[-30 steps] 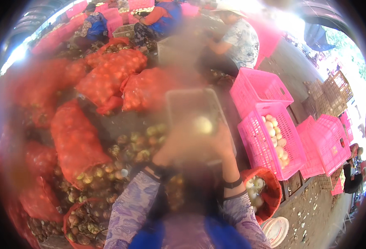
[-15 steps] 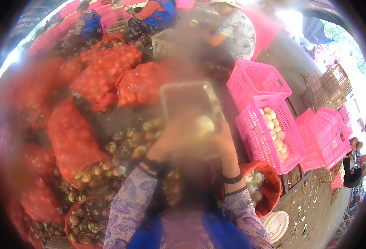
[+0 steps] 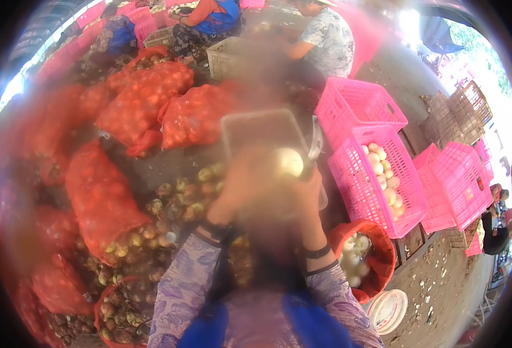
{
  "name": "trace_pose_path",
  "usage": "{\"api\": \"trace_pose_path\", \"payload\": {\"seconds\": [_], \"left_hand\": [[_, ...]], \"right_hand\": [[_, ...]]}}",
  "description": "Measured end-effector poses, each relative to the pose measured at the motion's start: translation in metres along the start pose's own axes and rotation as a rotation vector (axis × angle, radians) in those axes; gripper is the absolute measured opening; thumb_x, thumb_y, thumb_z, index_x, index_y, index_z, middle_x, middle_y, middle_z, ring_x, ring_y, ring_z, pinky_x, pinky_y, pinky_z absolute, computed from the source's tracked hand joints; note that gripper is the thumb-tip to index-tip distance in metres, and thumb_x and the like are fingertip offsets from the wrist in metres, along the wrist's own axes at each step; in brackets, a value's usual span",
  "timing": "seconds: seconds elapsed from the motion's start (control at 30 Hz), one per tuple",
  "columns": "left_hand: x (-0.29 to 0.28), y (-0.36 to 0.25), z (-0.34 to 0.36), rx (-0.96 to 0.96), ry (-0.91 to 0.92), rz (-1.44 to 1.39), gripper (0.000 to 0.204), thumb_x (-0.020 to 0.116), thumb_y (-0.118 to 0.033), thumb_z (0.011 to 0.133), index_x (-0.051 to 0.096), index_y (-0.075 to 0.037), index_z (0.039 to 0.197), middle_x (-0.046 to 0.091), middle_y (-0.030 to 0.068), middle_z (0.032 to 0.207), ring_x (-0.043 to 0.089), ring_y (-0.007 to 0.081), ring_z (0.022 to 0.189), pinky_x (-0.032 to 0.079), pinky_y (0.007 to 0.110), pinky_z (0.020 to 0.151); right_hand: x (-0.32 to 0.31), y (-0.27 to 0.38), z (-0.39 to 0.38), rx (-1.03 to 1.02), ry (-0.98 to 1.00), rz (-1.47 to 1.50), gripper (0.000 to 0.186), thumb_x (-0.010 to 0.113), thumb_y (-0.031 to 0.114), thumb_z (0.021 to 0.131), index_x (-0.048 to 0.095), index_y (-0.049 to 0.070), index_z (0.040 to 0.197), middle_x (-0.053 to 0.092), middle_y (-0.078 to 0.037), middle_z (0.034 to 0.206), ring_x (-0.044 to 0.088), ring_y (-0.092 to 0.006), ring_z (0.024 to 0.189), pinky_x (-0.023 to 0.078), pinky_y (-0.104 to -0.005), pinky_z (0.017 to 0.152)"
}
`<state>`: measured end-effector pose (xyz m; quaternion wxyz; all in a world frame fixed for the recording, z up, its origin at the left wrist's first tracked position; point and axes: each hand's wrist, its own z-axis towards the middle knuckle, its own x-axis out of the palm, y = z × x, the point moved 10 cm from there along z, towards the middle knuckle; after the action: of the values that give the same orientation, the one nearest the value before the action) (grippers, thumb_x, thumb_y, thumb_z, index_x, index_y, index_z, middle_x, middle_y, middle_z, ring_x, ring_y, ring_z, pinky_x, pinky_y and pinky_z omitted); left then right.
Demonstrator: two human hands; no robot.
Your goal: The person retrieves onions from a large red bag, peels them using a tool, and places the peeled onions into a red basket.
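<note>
The middle of the view is blurred. My left hand point(image 3: 245, 188) and my right hand point(image 3: 307, 194) are raised close together over a grey rectangular tray point(image 3: 259, 129). Between them sits a pale round peeled thing point(image 3: 289, 162), with my left hand's fingers curled around it. A thin grey blade point(image 3: 315, 144) sticks up from my right hand, right beside the pale thing. Both wrists wear dark bands over patterned purple sleeves.
Loose brown-green round things point(image 3: 183, 191) lie below left, among red mesh sacks point(image 3: 102, 197). A pink crate point(image 3: 377, 200) and an orange basket point(image 3: 377, 272) hold pale peeled ones. There are more pink crates point(image 3: 357, 101), a white bowl point(image 3: 386, 310), and people at the back point(image 3: 325, 40) and right point(image 3: 494, 235).
My hands and the pale round thing stay almost in place. The view has drifted slightly, so the people at the back sit a little higher in the picture.
</note>
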<state>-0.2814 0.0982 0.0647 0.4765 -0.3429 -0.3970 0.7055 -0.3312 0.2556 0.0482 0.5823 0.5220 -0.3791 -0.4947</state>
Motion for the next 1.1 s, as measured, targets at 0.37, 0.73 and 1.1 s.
{"api": "trace_pose_path", "payload": {"seconds": [0.37,0.73,1.1], "left_hand": [[0.006,0.014,-0.002,-0.147,-0.042,-0.437,0.023,0.073,-0.004,0.083,0.062,-0.005,0.103,0.060,-0.0015,0.098,0.054,0.0060,0.091,0.045,0.023,0.082],[-0.004,-0.025,-0.008,0.118,-0.202,0.088,0.019,0.069,-0.010,0.088,0.060,0.000,0.102,0.061,0.0052,0.093,0.055,0.0106,0.085,0.045,0.027,0.076],[-0.002,-0.022,-0.012,0.304,-0.169,0.411,0.020,0.069,-0.004,0.080,0.055,-0.002,0.095,0.057,0.0135,0.092,0.058,0.0284,0.072,0.047,0.037,0.060]], "right_hand": [[-0.004,0.045,-0.019,-0.458,-0.297,-0.014,0.055,0.085,0.014,0.073,0.058,0.002,0.120,0.066,-0.009,0.108,0.065,-0.0181,0.094,0.055,-0.0320,0.080],[-0.008,0.028,-0.014,-0.362,-0.364,-0.131,0.054,0.085,0.017,0.073,0.059,0.002,0.117,0.067,-0.009,0.104,0.066,-0.0193,0.090,0.055,-0.0322,0.078],[-0.008,0.002,-0.008,-0.199,-0.273,0.080,0.027,0.071,0.007,0.086,0.063,0.000,0.111,0.069,-0.008,0.096,0.067,-0.0152,0.079,0.056,-0.0282,0.067]]}}
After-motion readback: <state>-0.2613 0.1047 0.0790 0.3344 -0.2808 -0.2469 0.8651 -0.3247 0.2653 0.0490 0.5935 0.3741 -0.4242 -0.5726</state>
